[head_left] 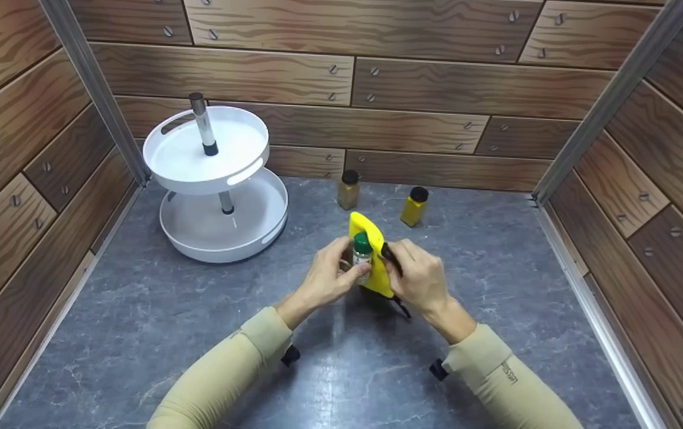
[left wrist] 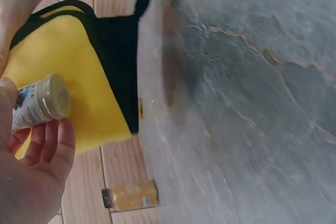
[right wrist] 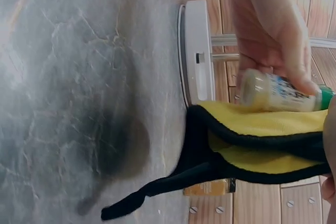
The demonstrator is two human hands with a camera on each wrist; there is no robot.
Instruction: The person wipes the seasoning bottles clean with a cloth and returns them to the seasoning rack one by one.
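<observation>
In my head view, I have the left grip curled round a green-capped jar, held up in the middle, above the desk. The right grip clasps a yellow cloth just beside the jar. Beyond them, a brown bottle and a yellow bottle stand on the desk, and to the left I see a white two-tier stand.

On my left wrist view, fingers and thumb pinch the jar by its labelled side, base downward and off the desk. The cloth spreads behind it, dark-edged.

On my right wrist view, the jar sits alongside the cloth's edge, and a dark loop dangles from the cloth. The right grip is mostly cut off here.
</observation>
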